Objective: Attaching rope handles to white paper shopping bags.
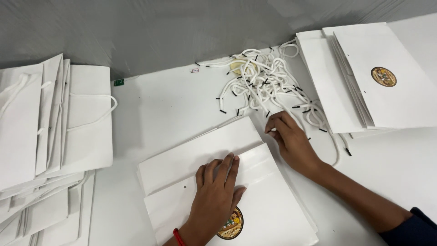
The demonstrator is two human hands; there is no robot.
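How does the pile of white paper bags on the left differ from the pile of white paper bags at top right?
The left pile of flat white paper bags already carries white cord handles; the top-right pile of flat white paper bags shows none. The top-right pile's upper bag shows a round gold sticker; the left pile shows none. The left pile is fanned out, the right one more compact. Both lie flat on the white table.
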